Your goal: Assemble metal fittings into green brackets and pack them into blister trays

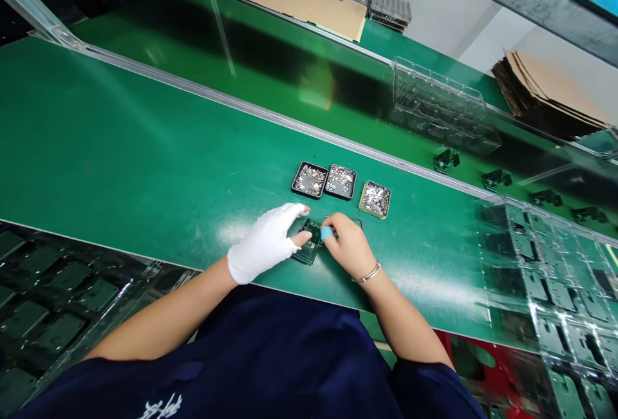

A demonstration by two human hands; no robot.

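Observation:
A small dark green part with fine cut-outs (309, 253) lies at the near edge of the bench, between my two hands. My left hand (270, 239), in a white glove with bare fingertips, grips it from the left between thumb and fingers. At its right side, my right hand (350, 245) has its fingers pinched together; what they hold, if anything, is hidden. That hand wears a blue band on one finger and a bracelet at the wrist. A thin dark bent rod (358, 220) shows just behind it. Small shiny metal pieces fill a left tray (309, 179), a middle tray (340, 181) and a right tray (375, 199).
A metal rail (232, 103) separates my bench from a green conveyor strip (270, 78) carrying several dark parts (496, 179) and a clear tray stack (441, 107). Filled clear trays stand right (545, 264) and lower left (53, 297). Cardboard sheets (550, 87) are stacked far right.

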